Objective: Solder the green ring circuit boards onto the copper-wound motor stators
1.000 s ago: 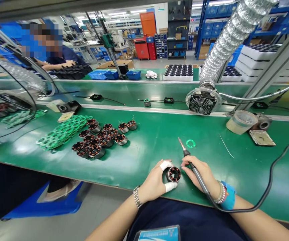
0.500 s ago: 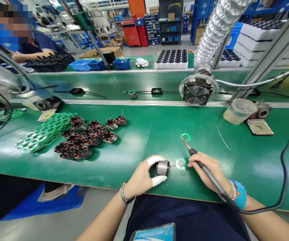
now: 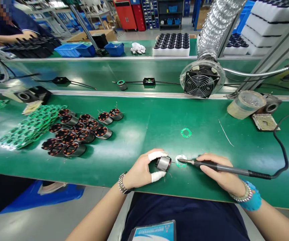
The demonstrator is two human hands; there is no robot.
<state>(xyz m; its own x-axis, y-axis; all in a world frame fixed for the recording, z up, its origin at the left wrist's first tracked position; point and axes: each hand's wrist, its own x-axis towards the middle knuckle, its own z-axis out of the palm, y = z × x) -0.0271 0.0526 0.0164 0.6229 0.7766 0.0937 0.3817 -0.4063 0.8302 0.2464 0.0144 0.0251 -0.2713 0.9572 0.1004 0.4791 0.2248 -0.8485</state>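
Between left hand (image 3: 141, 171), clasping a stator (image 3: 163, 163), and right hand (image 3: 225, 180), gripping a soldering iron (image 3: 236, 170) (tip leftward), lies a green ring (image 3: 181, 165).

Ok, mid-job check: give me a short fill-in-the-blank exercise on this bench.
The left hand, its finger coverings coloured ____, grips a stator.
The right hand holds a soldering iron, its tip pointing toward the picture's ____ side.
The stacked ring boards are mainly ____.
The fan sits below a ____ coloured duct.

Missing words: white; left; green; silver
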